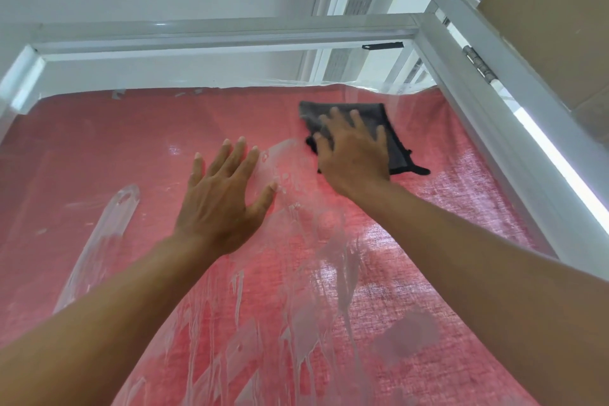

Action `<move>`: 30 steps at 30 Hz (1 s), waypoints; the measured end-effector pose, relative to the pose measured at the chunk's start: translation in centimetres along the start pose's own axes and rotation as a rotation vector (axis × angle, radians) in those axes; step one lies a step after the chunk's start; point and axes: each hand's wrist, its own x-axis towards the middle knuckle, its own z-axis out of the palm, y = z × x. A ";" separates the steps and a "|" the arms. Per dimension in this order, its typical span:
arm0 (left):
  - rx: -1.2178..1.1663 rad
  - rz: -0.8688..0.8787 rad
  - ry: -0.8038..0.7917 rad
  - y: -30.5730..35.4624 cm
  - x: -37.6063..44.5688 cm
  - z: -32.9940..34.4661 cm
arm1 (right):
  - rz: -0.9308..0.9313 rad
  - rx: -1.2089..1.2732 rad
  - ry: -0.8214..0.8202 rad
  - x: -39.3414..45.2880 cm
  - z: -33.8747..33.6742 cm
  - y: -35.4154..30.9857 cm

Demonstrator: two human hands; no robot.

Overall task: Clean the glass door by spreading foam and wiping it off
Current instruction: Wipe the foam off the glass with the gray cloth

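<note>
The person's right hand point(354, 152) lies flat, fingers spread, pressing a dark grey cloth point(392, 135) against the glass door point(445, 214) toward one o'clock, near the white frame point(230, 38). The left hand point(220, 201), open with straight fingers and holding nothing, rests on the glass at centre. White foam point(306, 316) streaks and drips across the pane from centre down to six o'clock, over a red backing.

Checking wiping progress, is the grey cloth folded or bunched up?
Folded flat: the grey cloth lies as a neat rectangle under the right hand.
</note>
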 end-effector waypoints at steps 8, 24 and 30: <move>-0.005 0.005 -0.002 0.0 -0.1 -0.1 | 0.159 0.045 0.053 0.5 -0.1 0.9; -0.011 -0.001 -0.002 -0.1 -0.2 -0.1 | -0.073 -0.030 -0.062 -1.2 0.2 0.5; -0.003 0.000 -0.004 -0.1 -0.3 0.1 | -0.214 -0.011 -0.068 -2.7 -0.7 3.1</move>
